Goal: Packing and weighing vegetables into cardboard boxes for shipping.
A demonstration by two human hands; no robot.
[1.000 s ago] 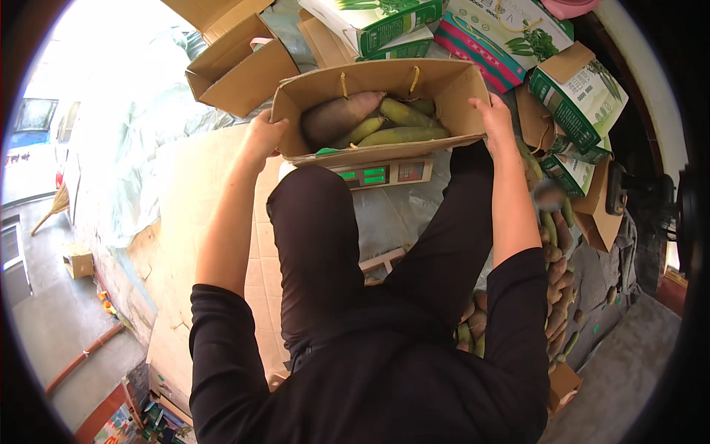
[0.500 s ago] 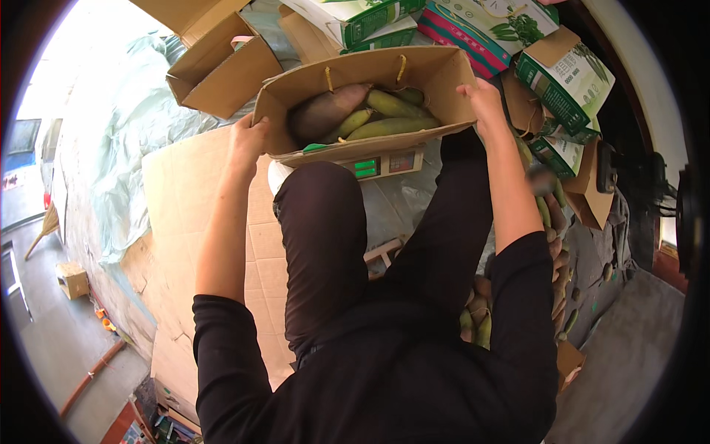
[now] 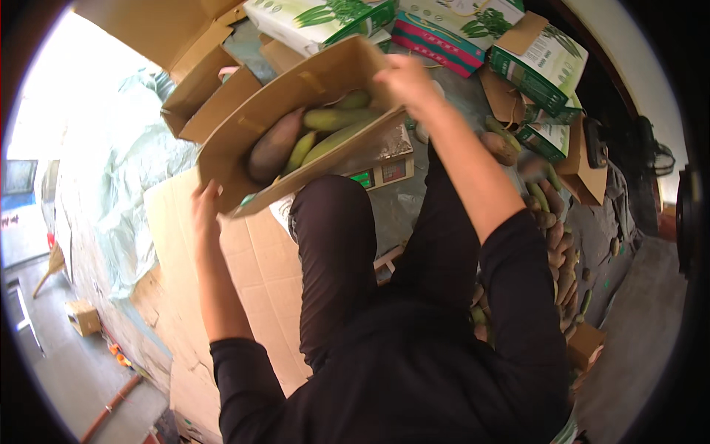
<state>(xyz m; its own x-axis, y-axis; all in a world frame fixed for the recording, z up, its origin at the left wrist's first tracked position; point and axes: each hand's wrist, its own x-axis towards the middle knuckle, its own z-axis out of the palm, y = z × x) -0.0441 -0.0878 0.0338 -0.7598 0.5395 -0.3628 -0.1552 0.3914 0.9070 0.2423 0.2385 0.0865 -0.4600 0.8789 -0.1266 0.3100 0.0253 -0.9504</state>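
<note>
We hold the box tight: left hand at seven o'clock, right hand at two, so its vegetables stay in.

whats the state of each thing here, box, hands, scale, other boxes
cardboard box: open, tilted, holding green and brown produce
left hand: gripping the box's lower corner
right hand: gripping the box's upper edge
scale: display lit
green-and-white cartons: flaps open

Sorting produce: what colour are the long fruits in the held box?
Green, beside a brown one, in the cardboard box; head view shows it best.
</note>
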